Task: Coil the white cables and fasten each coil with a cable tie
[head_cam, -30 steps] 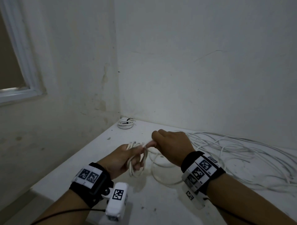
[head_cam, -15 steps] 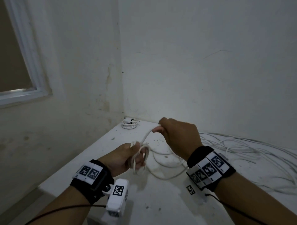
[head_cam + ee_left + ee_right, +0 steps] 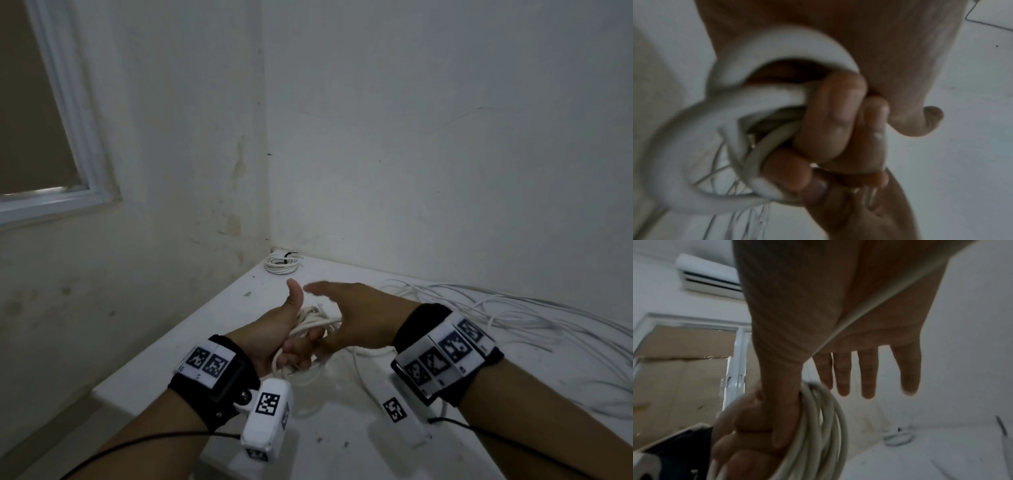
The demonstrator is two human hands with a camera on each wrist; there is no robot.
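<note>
My left hand point(image 3: 287, 342) grips a small coil of white cable point(image 3: 313, 320) just above the white table point(image 3: 342, 428), thumb pointing up. In the left wrist view its curled fingers point(image 3: 830, 116) wrap the coil point(image 3: 756, 100). My right hand point(image 3: 352, 315) lies flat against the coil from the right, fingers straight. In the right wrist view the cable's free run point(image 3: 869, 308) crosses the open palm point(image 3: 797, 313), and the thumb lies along the coil point(image 3: 824, 418) against the left hand point(image 3: 748, 426).
A finished coil point(image 3: 281, 265) with a black tie point(image 3: 291, 254) lies in the table's far corner by the walls, also seen as a small coil point(image 3: 898, 437). A loose tangle of white cables point(image 3: 496, 308) covers the right side. The table's left edge drops off beside my left forearm.
My right hand had pinched the cable and lifted it above the coil. It has since come down against the coil with its fingers straightened. My left hand's thumb has lifted.
</note>
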